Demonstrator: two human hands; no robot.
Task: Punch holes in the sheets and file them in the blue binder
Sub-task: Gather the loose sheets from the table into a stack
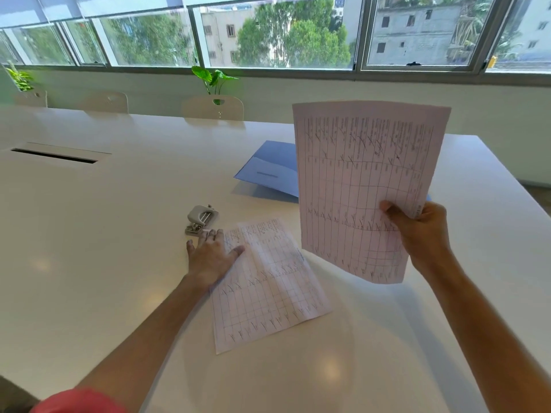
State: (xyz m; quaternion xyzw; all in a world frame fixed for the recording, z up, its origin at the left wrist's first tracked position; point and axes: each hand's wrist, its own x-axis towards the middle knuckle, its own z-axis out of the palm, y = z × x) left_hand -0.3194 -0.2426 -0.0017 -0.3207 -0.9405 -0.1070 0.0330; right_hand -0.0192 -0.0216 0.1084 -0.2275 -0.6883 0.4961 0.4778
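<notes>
My right hand [417,231] pinches a printed sheet [354,180] by its right edge and holds it up in the air, upright, above the table. A second printed sheet [268,287] lies flat on the white table [104,234]. My left hand [211,254] rests flat with straight fingers on that sheet's upper left corner. A small grey hole punch [200,219] stands just beyond my left fingertips, close to them. The blue binder [271,168] lies closed farther back, partly hidden behind the raised sheet.
A cable slot [55,156] is cut into the table at the far left. Several white chairs [213,108] line the far edge, with potted plants [213,79] below the windows. The table's right edge [518,189] runs close to the binder.
</notes>
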